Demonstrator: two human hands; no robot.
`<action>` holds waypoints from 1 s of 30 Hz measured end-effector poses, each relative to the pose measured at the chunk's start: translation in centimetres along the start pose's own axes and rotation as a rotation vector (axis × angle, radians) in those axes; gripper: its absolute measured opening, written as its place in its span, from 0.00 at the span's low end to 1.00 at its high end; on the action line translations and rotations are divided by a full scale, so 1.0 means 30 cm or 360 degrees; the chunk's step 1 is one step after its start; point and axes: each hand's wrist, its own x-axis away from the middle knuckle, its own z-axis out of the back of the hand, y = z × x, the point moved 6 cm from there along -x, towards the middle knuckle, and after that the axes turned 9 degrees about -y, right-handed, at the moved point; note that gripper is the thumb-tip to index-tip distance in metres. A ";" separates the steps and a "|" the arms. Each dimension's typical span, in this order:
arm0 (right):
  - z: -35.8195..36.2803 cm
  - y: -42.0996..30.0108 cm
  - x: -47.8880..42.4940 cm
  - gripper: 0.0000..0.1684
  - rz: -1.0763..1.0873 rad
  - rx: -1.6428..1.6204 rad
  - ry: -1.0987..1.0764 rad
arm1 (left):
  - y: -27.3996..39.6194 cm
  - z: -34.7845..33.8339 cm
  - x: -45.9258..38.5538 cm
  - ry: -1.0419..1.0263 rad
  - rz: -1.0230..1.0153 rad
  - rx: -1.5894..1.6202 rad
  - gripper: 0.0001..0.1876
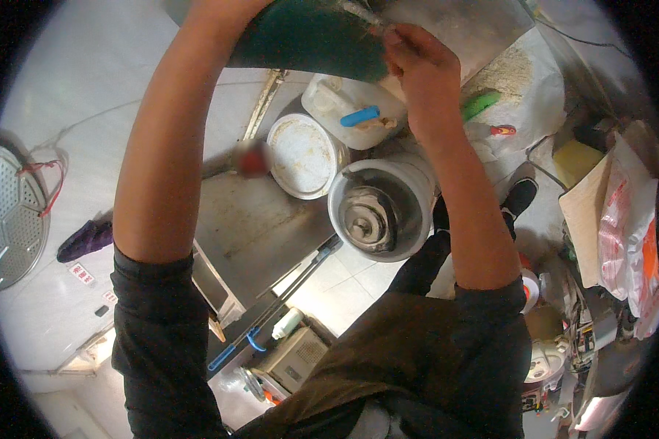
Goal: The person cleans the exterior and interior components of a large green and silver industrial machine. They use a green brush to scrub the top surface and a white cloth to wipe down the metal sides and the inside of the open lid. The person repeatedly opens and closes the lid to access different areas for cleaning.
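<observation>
My left hand [233, 7] is cut off by the top edge; only its base shows and its fingers are hidden. Further right, my right hand [420, 63] has its fingers pinched on the end of a slender, pale, dirty rod-like tool [361, 11], whose far end leaves the picture. Beneath the tool lies a dark green sheet [307, 41] with a curved lower edge, beside a dusty greyish-brown surface [467, 27]. Below the hands are a white plastic jerrycan [335, 129] with a blue object [360, 116] on it, a lidded white bucket [302, 156] and an open bucket [335, 208] holding something grey and round.
A green object [480, 105] and a red-handled tool [503, 130] lie at right near a person's dark shoe [521, 195]. Cardboard [585, 219] and plastic bags [618, 219] crowd the right side. A perforated metal disc [19, 219] and a purple item [85, 241] are at left.
</observation>
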 end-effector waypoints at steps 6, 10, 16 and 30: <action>0.003 0.070 -0.029 0.11 0.0179 -0.0278 0.0003 | -0.011 -0.002 0.005 -0.0027 0.0055 -0.0047 0.34; 0.006 0.057 -0.044 0.11 0.0238 -0.0182 -0.0034 | 0.009 0.005 -0.006 -0.0046 0.0026 0.0048 0.34; 0.003 0.016 -0.013 0.13 0.0173 0.0119 -0.0014 | 0.000 -0.003 0.003 0.0048 -0.0029 -0.0007 0.32; 0.130 0.003 -0.024 0.10 0.0218 0.0274 -0.0347 | 0.019 -0.022 -0.006 -0.0010 0.0035 0.0129 0.29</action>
